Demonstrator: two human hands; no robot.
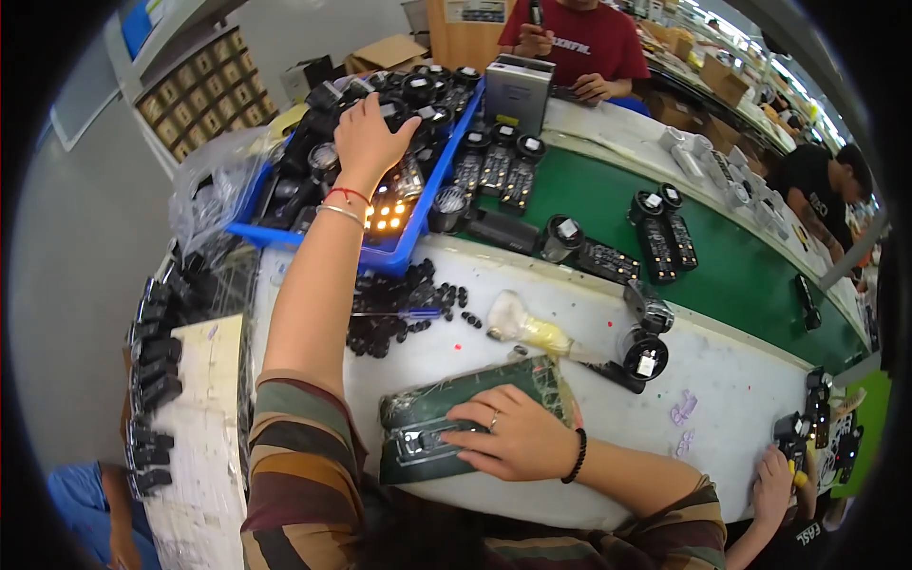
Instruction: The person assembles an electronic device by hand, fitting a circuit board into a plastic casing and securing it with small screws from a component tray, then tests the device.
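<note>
My left hand (369, 142) reaches over the blue bin (418, 223), which is heaped with black lamps (432, 112). Its fingers and thumb are spread across the pile, and I see nothing held. Just below that wrist, a lamp's LEDs (388, 217) glow yellow-white. Close to my body, my right hand (518, 432) curls over a black lamp housing (418, 444) with a shiny clear part. This housing lies on a worn green mat (404, 408), its right end hidden under my fingers.
Small black caps (380, 332) and a blue pen (418, 313) lie below the bin. A yellow-white bottle (527, 323) and an angled black lamp (646, 356) lie beyond the mat. More lamps stand on the green belt (598, 204). Co-workers sit opposite and at right, one hand (771, 484) nearby.
</note>
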